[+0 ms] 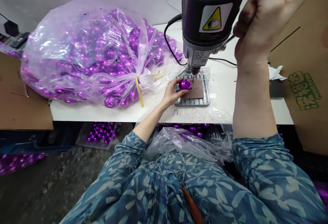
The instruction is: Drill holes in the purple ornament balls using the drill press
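Note:
My left hand (pixel 172 92) pinches a shiny purple faceted ball (pixel 185 84) between thumb and fingers. The ball is over a brown board (pixel 196 92) on the grey slotted base (pixel 206 101) of a small drill press (pixel 197 42). Just right of the ball, the thin drill bit (pixel 193 77) points down from the chuck; whether it touches the ball I cannot tell. High at the right, my right hand (pixel 269 15) is closed at the side of the press, around its feed lever (pixel 229 40), whose end is hidden by the fingers.
A large tied clear bag (pixel 84 49) of purple balls fills the left of the white table (pixel 77 112). Dark crumbs lie around the base. Cardboard boxes (pixel 302 66) stand at both sides. Below the table edge is a clear tub (pixel 98 133) of purple balls.

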Demonstrator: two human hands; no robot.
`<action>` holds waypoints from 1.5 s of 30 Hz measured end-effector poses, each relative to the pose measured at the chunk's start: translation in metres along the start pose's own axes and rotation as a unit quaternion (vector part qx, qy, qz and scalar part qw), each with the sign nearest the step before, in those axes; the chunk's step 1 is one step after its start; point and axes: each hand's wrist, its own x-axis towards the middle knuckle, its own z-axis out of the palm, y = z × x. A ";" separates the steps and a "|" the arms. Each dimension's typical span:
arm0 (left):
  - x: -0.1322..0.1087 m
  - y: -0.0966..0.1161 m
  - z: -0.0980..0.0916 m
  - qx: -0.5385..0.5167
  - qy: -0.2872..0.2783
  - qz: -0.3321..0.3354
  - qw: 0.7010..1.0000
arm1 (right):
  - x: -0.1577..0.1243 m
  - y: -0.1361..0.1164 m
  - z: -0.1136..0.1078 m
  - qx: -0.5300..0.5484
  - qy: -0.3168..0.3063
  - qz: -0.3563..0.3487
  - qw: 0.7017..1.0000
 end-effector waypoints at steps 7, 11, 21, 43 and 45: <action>0.010 -0.011 0.029 -0.045 -0.049 0.038 0.997 | 0.012 -0.007 -0.001 -0.025 0.033 0.010 0.999; 0.011 -0.008 0.036 -0.061 -0.049 0.037 0.996 | 0.013 -0.008 -0.003 -0.031 0.023 0.011 0.999; 0.005 0.000 0.035 -0.061 -0.051 0.042 0.996 | 0.006 0.006 -0.004 0.014 0.037 -0.048 0.998; 0.000 -0.002 0.036 -0.051 -0.047 0.068 0.995 | -0.065 0.066 -0.032 0.082 0.117 -0.282 0.949; -0.001 -0.001 0.035 -0.048 -0.050 0.069 0.995 | -0.068 0.072 -0.035 0.077 0.120 -0.294 0.945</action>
